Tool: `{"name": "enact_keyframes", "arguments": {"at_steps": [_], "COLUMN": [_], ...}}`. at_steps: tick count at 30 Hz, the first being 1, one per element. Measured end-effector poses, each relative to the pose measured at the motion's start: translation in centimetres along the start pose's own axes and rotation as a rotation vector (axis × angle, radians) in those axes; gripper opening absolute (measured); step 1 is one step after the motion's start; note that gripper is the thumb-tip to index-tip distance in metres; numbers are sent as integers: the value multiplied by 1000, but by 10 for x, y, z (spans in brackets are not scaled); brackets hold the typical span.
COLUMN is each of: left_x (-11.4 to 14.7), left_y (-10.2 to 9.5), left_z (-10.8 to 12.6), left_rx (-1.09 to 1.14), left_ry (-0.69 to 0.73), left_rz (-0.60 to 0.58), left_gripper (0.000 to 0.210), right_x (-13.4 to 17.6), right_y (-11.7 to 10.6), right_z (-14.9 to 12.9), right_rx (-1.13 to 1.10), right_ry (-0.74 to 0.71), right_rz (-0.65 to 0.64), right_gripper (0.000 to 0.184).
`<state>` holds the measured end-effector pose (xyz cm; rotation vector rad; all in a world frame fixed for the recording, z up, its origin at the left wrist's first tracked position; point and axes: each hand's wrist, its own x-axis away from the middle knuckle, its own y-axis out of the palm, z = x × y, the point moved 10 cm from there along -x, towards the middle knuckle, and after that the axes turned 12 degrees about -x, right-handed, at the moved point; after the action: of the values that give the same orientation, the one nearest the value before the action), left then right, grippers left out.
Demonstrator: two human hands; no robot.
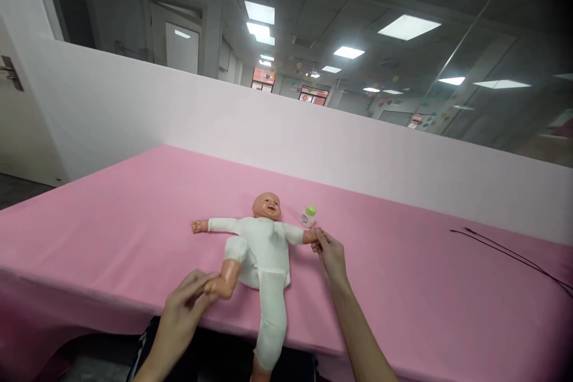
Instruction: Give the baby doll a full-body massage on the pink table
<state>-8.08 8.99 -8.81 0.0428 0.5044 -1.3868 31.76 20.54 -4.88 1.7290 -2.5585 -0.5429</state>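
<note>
A baby doll (264, 248) with a white cloth body lies face up on the pink-covered table (385, 286), its head toward the wall. My left hand (188, 301) is closed on the toes of one foot, and that leg is bent up. The doll's other leg stretches down over the table's front edge. My right hand (329, 250) pinches the doll's hand on the right side of the picture. Its other arm lies straight out to the left. Just above my right hand is a small clear jar (308, 216) with a green lid.
Two thin black cables (514, 256) lie on the cloth at the right. A low white wall (277, 131) with a glass pane above it runs along the table's back. At the far left is a door (22, 101).
</note>
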Motion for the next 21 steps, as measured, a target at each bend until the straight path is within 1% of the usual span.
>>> {"name": "enact_keyframes", "arguments": {"at_steps": [1, 3, 5, 7, 9, 10, 11, 12, 15, 16, 19, 21], "left_x": [-22, -63, -94, -112, -116, -112, -104, -93, -47, -29, 22, 53], "left_y": [8, 26, 52, 74, 86, 86, 82, 74, 40, 30, 12, 8], "left_z": [3, 4, 3, 2, 2, 2, 3, 4, 9, 10, 5, -4], "left_rx": [22, 106, 193, 239, 251, 243, 223, 191, 70, 48, -5, -1], "left_ry": [-10, -57, -73, -62, -48, -44, -40, -34, 1, 19, 118, 203], "left_rz": [-73, -137, -198, -243, -263, -260, -245, -217, -115, -101, -105, -112], "left_gripper": [33, 35, 37, 40, 41, 40, 38, 36, 32, 30, 23, 22], "right_x": [5, 20, 35, 45, 44, 39, 30, 19, -22, -34, -58, -61], "right_y": [22, 63, 94, 109, 111, 107, 100, 90, 42, 25, -21, -43], "right_z": [-4, -4, 3, 10, 16, 18, 18, 17, 12, 13, 33, 52], "right_rx": [87, 244, 358, 441, 472, 455, 423, 380, 208, 146, -18, -63], "right_ry": [-18, -50, -97, -144, -148, -129, -102, -74, -19, -3, 111, 201], "right_rz": [-85, -272, -421, -499, -517, -508, -480, -425, -155, -62, 164, 275], "right_gripper": [39, 41, 39, 36, 37, 39, 41, 44, 50, 49, 41, 34]}}
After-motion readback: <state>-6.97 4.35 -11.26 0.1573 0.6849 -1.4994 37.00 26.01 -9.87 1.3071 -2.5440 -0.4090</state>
